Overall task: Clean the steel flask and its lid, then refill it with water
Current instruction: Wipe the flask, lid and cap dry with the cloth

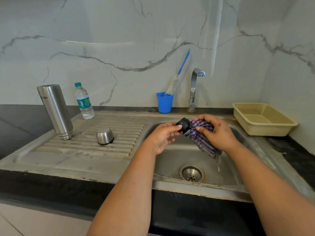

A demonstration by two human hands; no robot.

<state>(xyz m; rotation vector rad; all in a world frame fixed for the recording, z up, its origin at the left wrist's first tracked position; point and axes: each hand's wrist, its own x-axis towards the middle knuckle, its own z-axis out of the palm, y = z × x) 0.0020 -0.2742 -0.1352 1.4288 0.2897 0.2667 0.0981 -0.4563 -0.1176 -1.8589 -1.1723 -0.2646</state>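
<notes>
Over the steel sink basin (172,160), the left hand (162,137) pinches the flask's round black plastic stopper lid (183,125) w/ thumb and fingertips while the right hand (215,132) grips a bunched purple-checked cloth (202,137) against it, apparently wiping it. The cloth's tail hangs toward the drain (191,174). To the left, on the ribbed draining surface (85,147), the tall brushed-steel flask (55,111) stands inverted, neck down; its steel cup cap (104,136) lies upside down near it. Further back: a clear plastic water bottle (84,101), a blue cup (164,103) w/ a bottle brush (177,79), a chrome tap (194,89); far right, a beige basket (263,119). Risk: the wet lid, held by a light pinch only, could slip into the basin; the inverted flask looks easy to knock over.
</notes>
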